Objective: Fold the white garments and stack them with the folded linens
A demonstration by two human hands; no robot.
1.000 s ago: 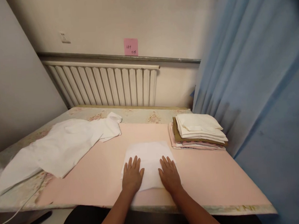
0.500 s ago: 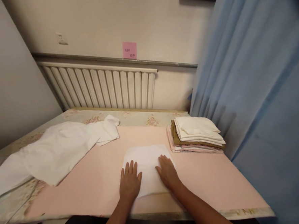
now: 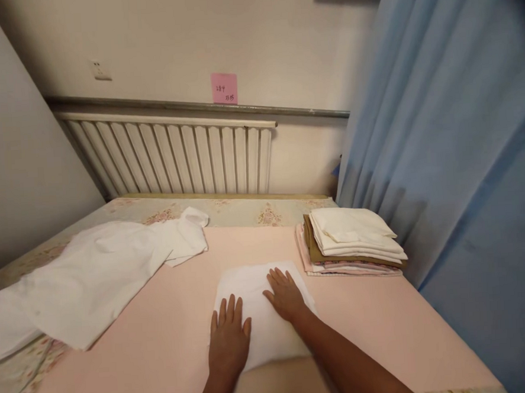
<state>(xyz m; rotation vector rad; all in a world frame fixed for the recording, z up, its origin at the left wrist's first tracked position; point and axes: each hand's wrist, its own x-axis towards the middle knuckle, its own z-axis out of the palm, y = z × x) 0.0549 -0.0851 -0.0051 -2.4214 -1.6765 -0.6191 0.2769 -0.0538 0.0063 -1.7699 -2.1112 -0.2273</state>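
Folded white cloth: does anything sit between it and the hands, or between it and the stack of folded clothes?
Nothing visible. The left hand and right hand both lie flat directly on the folded white cloth, and the strip of pink mat between it and the stack of folded clothes has nothing on it.

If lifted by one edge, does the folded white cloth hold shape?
Probably not: the folded white cloth looks thin, so it likely droops and unfolds. Pushed under the flat left hand and right hand, it may wrinkle.
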